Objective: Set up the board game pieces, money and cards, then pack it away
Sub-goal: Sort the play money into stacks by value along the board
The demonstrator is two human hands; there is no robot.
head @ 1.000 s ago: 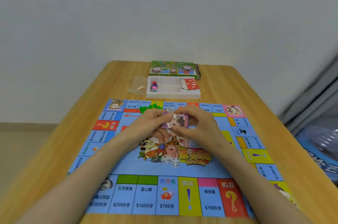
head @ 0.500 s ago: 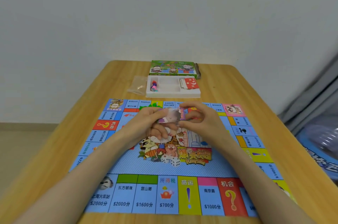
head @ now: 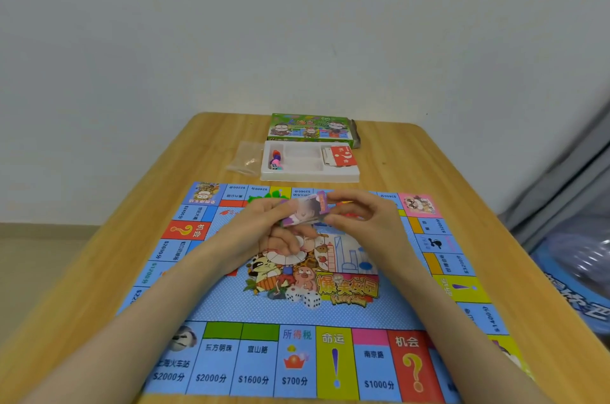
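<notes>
Both hands meet above the far half of the game board (head: 231, 308). The left hand (head: 260, 233) curls round a purple bundle of play money (head: 305, 212) from below, and the right hand (head: 364, 222) pinches its right end. Beyond the board, on the wooden surface (head: 412, 159), a white tray (head: 310, 176) holds red cards (head: 342, 156) at its right and coloured tokens (head: 276, 161) at its left. A green box (head: 310, 128) sits just behind the tray, and a clear bag (head: 246, 157) lies beside it.
</notes>
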